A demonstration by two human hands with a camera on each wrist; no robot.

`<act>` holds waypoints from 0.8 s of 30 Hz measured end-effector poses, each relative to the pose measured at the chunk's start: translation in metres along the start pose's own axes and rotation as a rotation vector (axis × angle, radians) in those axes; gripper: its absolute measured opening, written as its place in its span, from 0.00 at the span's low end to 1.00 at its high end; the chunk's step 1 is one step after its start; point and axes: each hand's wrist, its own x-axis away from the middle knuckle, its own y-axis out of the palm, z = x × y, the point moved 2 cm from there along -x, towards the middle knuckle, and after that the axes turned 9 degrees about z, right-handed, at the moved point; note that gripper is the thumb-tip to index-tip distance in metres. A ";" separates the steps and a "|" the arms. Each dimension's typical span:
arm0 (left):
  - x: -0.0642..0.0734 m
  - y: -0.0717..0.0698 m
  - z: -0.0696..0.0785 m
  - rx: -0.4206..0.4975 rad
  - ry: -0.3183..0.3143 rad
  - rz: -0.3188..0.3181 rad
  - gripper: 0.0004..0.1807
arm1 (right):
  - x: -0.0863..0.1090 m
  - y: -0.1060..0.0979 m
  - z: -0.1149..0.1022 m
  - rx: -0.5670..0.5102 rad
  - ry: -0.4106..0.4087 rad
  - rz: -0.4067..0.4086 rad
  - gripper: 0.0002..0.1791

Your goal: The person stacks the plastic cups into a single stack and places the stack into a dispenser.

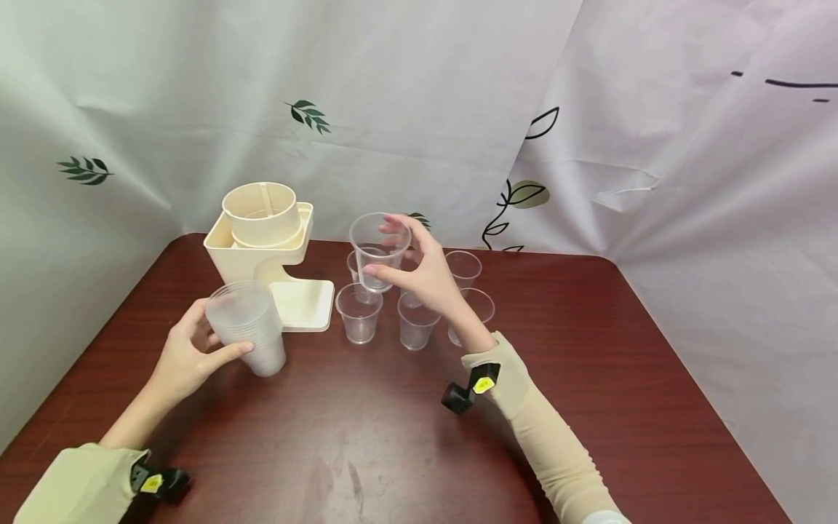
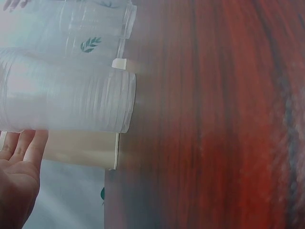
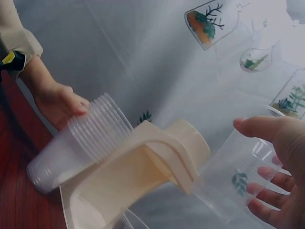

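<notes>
My left hand (image 1: 188, 351) grips a stack of nested clear plastic cups (image 1: 252, 327), thumb in front, beside a cream cup holder stand. In the right wrist view the same stack (image 3: 78, 143) tilts, its rims toward the upper right. My right hand (image 1: 422, 271) holds one clear plastic cup (image 1: 380, 244) upright between thumb and fingers, raised over the standing cups. Below it, a cup (image 1: 359, 316) and another cup (image 1: 417, 324) stand in the front row. Behind and to the right are more cups (image 1: 463, 268), partly hidden by the right hand and wrist.
The cream stand (image 1: 258, 251) has a round ring on top and a flat base (image 1: 302, 306) at the table's back left. The dark red wooden table (image 1: 340, 437) meets a hanging white cloth (image 1: 406, 109) with leaf prints behind it.
</notes>
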 end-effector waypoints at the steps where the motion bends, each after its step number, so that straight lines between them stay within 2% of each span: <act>1: 0.000 0.000 0.000 0.005 0.000 0.001 0.40 | 0.000 0.002 0.000 -0.006 0.001 -0.004 0.38; 5: 0.000 -0.001 -0.001 0.026 0.000 -0.002 0.40 | -0.002 0.010 -0.002 -0.024 0.015 -0.021 0.38; 12: 0.000 -0.002 -0.002 -0.014 0.016 -0.023 0.41 | -0.004 0.023 -0.004 -0.054 0.051 -0.047 0.38; 24: -0.001 -0.001 -0.001 -0.014 0.009 -0.017 0.41 | -0.006 0.042 -0.005 -0.136 0.113 -0.065 0.38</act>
